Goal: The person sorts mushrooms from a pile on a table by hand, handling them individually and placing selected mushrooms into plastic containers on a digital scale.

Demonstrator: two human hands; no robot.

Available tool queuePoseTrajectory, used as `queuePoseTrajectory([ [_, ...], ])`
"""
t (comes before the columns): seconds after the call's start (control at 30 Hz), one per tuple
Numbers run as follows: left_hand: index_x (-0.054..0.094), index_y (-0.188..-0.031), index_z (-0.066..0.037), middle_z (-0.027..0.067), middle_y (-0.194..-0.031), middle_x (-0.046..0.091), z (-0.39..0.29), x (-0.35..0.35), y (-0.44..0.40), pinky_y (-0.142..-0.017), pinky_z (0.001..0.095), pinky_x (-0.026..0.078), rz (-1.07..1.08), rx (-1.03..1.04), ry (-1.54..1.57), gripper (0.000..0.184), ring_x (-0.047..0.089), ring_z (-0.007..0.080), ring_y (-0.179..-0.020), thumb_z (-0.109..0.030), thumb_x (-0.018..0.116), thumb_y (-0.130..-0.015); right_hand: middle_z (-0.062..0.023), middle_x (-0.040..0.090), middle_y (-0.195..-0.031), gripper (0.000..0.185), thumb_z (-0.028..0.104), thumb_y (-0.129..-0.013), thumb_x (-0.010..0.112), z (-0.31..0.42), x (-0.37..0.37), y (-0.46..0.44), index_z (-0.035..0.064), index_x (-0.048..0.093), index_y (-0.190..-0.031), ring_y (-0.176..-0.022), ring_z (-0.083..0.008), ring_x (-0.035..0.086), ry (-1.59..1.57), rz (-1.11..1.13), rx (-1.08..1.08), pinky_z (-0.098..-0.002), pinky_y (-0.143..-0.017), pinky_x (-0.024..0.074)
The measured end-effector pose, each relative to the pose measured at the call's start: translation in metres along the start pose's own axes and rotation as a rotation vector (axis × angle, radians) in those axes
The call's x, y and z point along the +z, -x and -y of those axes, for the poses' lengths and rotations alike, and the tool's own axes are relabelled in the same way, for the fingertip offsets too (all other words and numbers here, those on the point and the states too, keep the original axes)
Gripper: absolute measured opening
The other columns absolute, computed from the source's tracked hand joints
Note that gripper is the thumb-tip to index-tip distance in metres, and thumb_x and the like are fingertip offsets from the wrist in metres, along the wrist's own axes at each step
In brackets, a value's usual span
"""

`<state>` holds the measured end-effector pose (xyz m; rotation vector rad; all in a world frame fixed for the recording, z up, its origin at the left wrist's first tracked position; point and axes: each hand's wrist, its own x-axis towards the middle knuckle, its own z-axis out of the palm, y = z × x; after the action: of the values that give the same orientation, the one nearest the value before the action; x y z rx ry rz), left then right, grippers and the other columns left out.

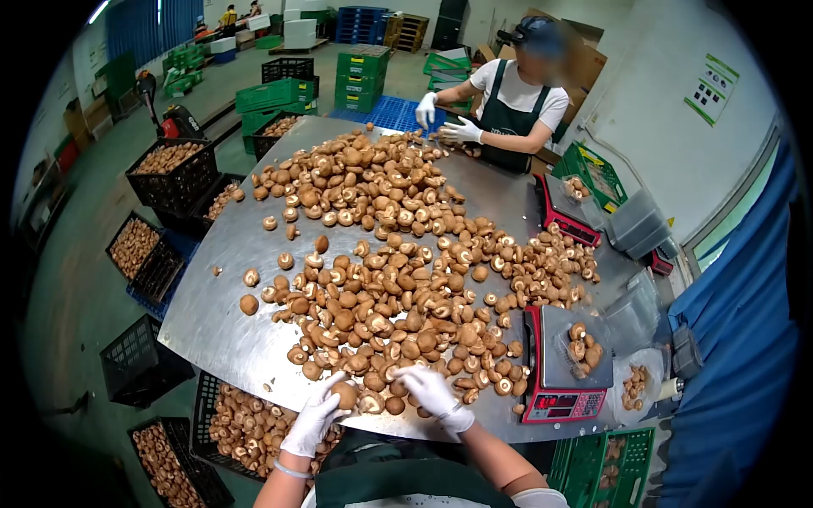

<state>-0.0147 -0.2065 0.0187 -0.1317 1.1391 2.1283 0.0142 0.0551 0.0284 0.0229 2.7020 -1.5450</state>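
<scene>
My left hand [313, 419], in a white glove, holds a brown shiitake mushroom [344, 395] between thumb and fingers at the table's near edge. Also gloved, my right hand [428, 391] reaches over the near side of the mushroom pile [373, 296]. Its fingers are stretched out and apart, with the tips beside a mushroom [392, 373]; whether they touch it is hard to see. Loose shiitake with brown caps and pale stems spread across the metal table [229, 279]. To the right of my hands, a red scale [563, 406] carries a clear tray of mushrooms [581, 351].
Across the table a co-worker [517, 102] in white gloves handles mushrooms. A second red scale [566, 212] and stacked clear trays [637, 224] stand at the right. Black crates of mushrooms [241, 423] sit below the left edge. A plastic bag [637, 385] holds more pieces.
</scene>
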Motion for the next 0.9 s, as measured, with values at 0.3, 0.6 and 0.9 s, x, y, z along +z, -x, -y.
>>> queuePoseTrajectory([
  [0.3,0.025,-0.147,-0.01,0.0074,-0.139,0.041,-0.006,0.016,-0.012,-0.092,0.0279,0.047,0.03,0.127,0.046,0.076,0.051,0.0164,-0.118,0.008,0.053,-0.079,-0.0101,0.051,-0.13,0.051,0.012,-0.078,0.063,-0.034,-0.023,-0.043,0.0171,0.053,-0.128,-0.105,-0.0289,0.058,0.925,-0.177,-0.025,-0.0378,-0.081,0.0516],
  [0.6,0.029,-0.144,-0.005,0.0116,-0.125,0.054,0.004,0.011,-0.018,-0.071,0.0232,0.056,0.044,0.065,0.239,0.059,0.064,0.0209,-0.099,-0.004,0.055,-0.091,-0.0123,0.066,-0.109,0.05,0.041,-0.099,0.045,-0.031,-0.041,-0.039,-0.0027,0.056,-0.121,-0.085,-0.0187,0.065,-0.986,-0.049,0.315,-0.0281,-0.076,0.0526],
  [0.9,0.047,-0.124,-0.002,0.0179,-0.104,0.064,0.022,0.004,-0.035,-0.063,0.0251,0.052,0.126,-0.093,0.577,0.059,0.065,0.0232,-0.085,-0.053,0.045,-0.094,-0.0215,0.062,-0.114,0.053,0.043,-0.099,0.04,-0.024,-0.02,-0.049,0.0002,0.046,-0.13,-0.087,-0.021,0.066,-1.345,-0.012,0.457,-0.028,-0.07,0.0573],
])
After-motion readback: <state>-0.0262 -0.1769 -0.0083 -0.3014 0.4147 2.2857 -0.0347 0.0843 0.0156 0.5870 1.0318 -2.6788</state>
